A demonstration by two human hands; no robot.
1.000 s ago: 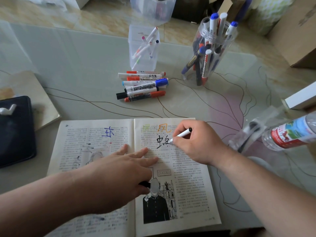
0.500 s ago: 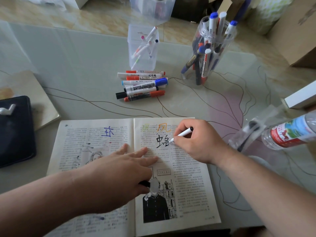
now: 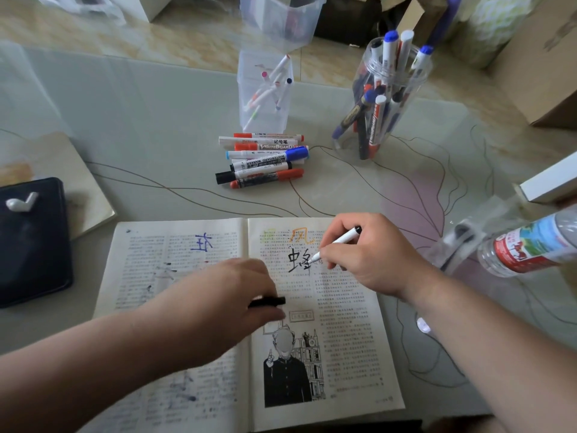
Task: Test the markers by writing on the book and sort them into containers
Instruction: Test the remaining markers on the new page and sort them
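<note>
An open book [image 3: 349, 332] lies on the table in front of me, with blue, orange and black characters written near its top. My right hand [image 3: 371, 254] grips a thin white marker [image 3: 342, 240], its tip on the right page beside the black character. My left hand [image 3: 224, 295] is curled over the book's middle and pinches a black marker cap [image 3: 268, 302]. A pile of several whiteboard markers [image 3: 262, 160] lies beyond the book. Behind it stand a square clear container [image 3: 263, 120] with thin markers and a round clear jar [image 3: 382, 98] full of markers.
A dark tablet [image 3: 34, 245] with a white earbud lies at the left on a pale notebook [image 3: 71, 176]. A plastic water bottle [image 3: 530, 242] lies on its side at the right. Cardboard boxes [image 3: 540, 57] and another clear tub [image 3: 281, 17] sit at the back.
My left hand has lifted off the page and curled its fingers, with the black cap now showing between them. My right hand and the marker have barely shifted on the black character.
</note>
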